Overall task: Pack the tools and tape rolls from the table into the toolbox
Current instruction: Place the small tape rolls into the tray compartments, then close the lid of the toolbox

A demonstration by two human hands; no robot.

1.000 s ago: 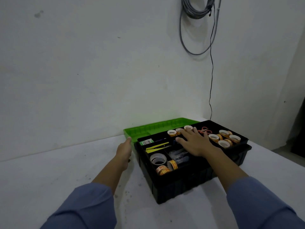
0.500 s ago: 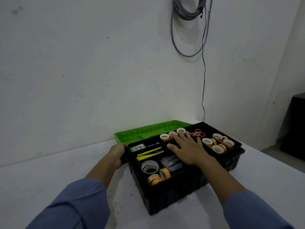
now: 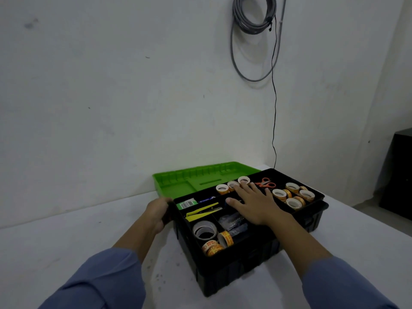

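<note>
A black toolbox [image 3: 234, 270] stands open on the white table, its green lid [image 3: 191, 181] lying flat behind it. Its tray holds several tape rolls [image 3: 292, 195], orange scissors [image 3: 265, 183], yellow tools [image 3: 201, 211], a grey tape roll [image 3: 204, 229] and orange-printed rolls [image 3: 215, 244]. My left hand [image 3: 157, 211] grips the toolbox's left rim. My right hand [image 3: 254, 202] lies flat, fingers spread, on the middle of the tray, covering what is under it.
The white table [image 3: 55, 246] runs along a white wall. A coil of grey cable [image 3: 252, 16] hangs on the wall, with a thin black wire dropping behind the box. A black cabinet [image 3: 399, 175] stands at the far right.
My left hand moved from the green lid's corner to the toolbox's left rim and closed on it. My right hand stayed flat on the tray.
</note>
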